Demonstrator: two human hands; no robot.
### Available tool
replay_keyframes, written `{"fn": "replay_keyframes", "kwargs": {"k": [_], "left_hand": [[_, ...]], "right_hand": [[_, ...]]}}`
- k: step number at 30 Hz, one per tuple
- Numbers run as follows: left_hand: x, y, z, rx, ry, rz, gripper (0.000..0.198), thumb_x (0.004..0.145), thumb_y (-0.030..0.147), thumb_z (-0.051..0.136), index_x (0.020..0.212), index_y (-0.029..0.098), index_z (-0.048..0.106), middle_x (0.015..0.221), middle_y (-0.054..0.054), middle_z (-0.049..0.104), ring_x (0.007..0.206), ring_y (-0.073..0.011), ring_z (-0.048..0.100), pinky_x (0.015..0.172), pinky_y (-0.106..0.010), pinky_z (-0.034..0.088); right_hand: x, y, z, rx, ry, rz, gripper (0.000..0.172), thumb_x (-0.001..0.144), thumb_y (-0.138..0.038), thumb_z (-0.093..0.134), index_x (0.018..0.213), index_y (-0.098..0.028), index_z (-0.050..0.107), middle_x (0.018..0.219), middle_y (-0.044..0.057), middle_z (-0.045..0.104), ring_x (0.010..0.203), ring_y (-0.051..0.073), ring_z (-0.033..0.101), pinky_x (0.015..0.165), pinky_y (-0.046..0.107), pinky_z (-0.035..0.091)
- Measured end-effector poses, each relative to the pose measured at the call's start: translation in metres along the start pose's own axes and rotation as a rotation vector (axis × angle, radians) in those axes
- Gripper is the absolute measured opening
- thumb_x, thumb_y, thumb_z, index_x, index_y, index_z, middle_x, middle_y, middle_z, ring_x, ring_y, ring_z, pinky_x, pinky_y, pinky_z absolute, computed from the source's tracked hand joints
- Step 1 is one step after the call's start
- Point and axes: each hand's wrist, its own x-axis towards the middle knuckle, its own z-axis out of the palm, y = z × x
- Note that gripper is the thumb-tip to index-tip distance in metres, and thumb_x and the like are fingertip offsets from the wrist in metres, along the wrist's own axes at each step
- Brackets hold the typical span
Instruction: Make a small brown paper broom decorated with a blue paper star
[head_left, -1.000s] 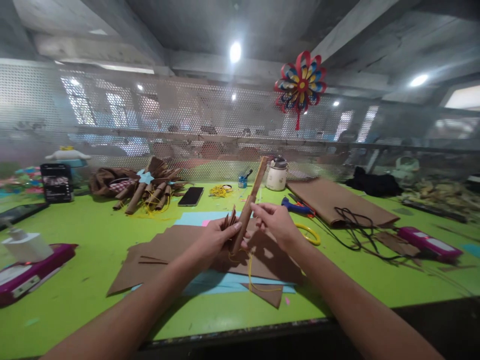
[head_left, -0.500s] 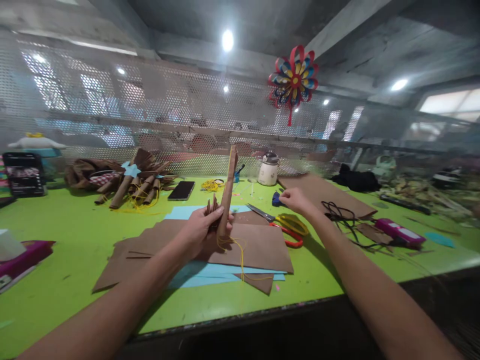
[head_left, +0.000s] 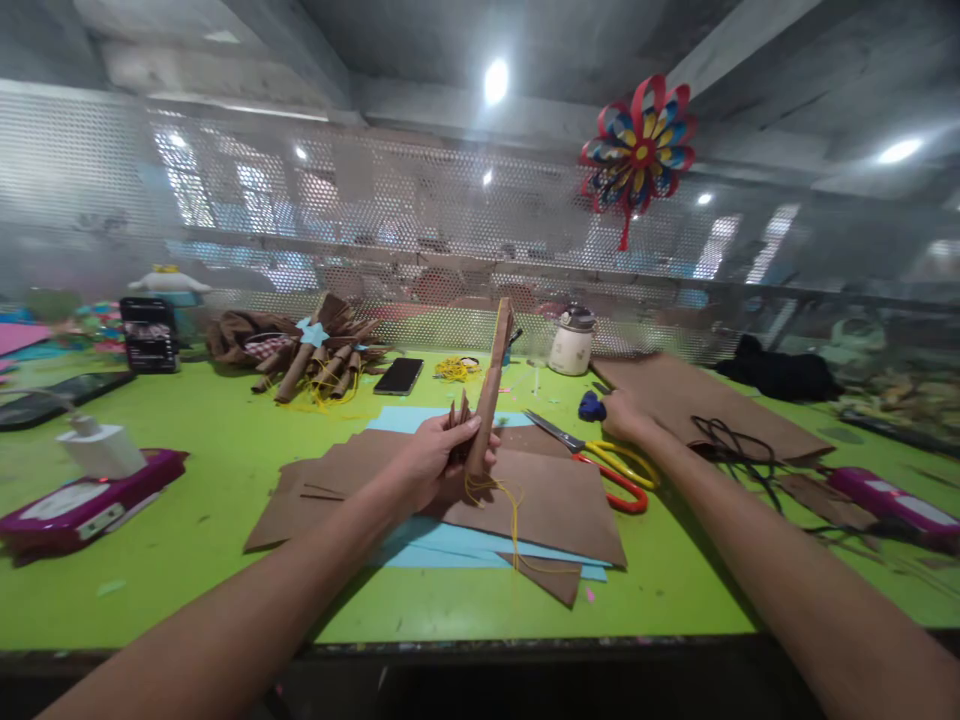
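My left hand [head_left: 439, 458] is closed round the lower end of a rolled brown paper stick [head_left: 489, 385], held upright above brown paper sheets [head_left: 555, 500], together with some short brown paper pieces. A yellow string [head_left: 510, 505] dangles from the stick's base. My right hand [head_left: 624, 415] reaches far right, its fingers curled on a blue tool [head_left: 590, 405] lying on the green table [head_left: 187, 480]. Yellow-and-red-handled scissors [head_left: 600, 462] lie just in front of that hand.
Light blue paper [head_left: 450, 545] lies under the brown sheets. A pile of brown paper rolls [head_left: 315, 365], a phone [head_left: 399, 376], yellow string [head_left: 454, 370], a white jar [head_left: 571, 345], black cable [head_left: 739, 455] and pink boxes [head_left: 82, 500] sit around. A mesh screen [head_left: 375, 230] backs the table.
My right hand let go of the stick and went right to the blue tool. My left hand now holds the stick alone, more upright.
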Motion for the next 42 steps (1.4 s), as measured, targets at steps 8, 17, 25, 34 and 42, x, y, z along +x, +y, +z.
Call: {"fn": "replay_keyframes", "kwargs": {"k": [8, 17, 25, 34, 42], "left_hand": [[0.002, 0.0, 0.0, -0.035, 0.033, 0.007, 0.019, 0.077, 0.028, 0.06, 0.084, 0.01, 0.06, 0.075, -0.011, 0.067, 0.061, -0.0144, 0.062, 0.053, -0.022, 0.047], [0.005, -0.011, -0.007, -0.051, -0.037, 0.073, 0.025, 0.078, 0.032, 0.059, 0.09, 0.011, 0.058, 0.084, -0.012, 0.066, 0.066, -0.015, 0.063, 0.064, -0.029, 0.051], [0.001, -0.006, 0.0, -0.026, -0.035, 0.075, 0.024, 0.078, 0.033, 0.059, 0.087, 0.011, 0.058, 0.075, -0.009, 0.065, 0.061, -0.0149, 0.062, 0.057, -0.027, 0.05], [0.0, -0.006, 0.001, -0.05, -0.045, 0.076, 0.024, 0.077, 0.032, 0.06, 0.087, 0.01, 0.057, 0.078, -0.009, 0.064, 0.062, -0.0147, 0.061, 0.059, -0.028, 0.049], [0.002, -0.007, 0.0, -0.006, -0.049, 0.087, 0.025, 0.078, 0.033, 0.059, 0.088, 0.01, 0.057, 0.079, -0.009, 0.064, 0.062, -0.0145, 0.061, 0.061, -0.029, 0.049]], "right_hand": [[-0.027, -0.012, -0.048, 0.458, 0.135, 0.074, 0.026, 0.075, -0.022, 0.051, 0.095, -0.008, 0.062, 0.077, 0.013, 0.065, 0.074, 0.023, 0.061, 0.059, 0.03, 0.046], [-0.113, -0.077, -0.073, 1.269, -0.187, -0.392, 0.036, 0.082, -0.046, 0.051, 0.087, -0.012, 0.061, 0.082, 0.011, 0.065, 0.069, 0.018, 0.062, 0.063, 0.03, 0.049], [-0.122, -0.092, -0.068, 1.111, -0.022, -0.514, 0.032, 0.085, -0.042, 0.046, 0.077, -0.013, 0.057, 0.071, 0.005, 0.059, 0.067, 0.014, 0.056, 0.063, 0.027, 0.046], [-0.12, -0.088, -0.064, 1.025, -0.009, -0.515, 0.033, 0.088, -0.042, 0.042, 0.077, -0.013, 0.055, 0.067, 0.004, 0.057, 0.064, 0.014, 0.054, 0.063, 0.028, 0.044], [-0.12, -0.086, -0.062, 1.011, 0.013, -0.507, 0.033, 0.087, -0.042, 0.042, 0.075, -0.014, 0.052, 0.069, 0.003, 0.054, 0.062, 0.013, 0.054, 0.061, 0.028, 0.043]]}}
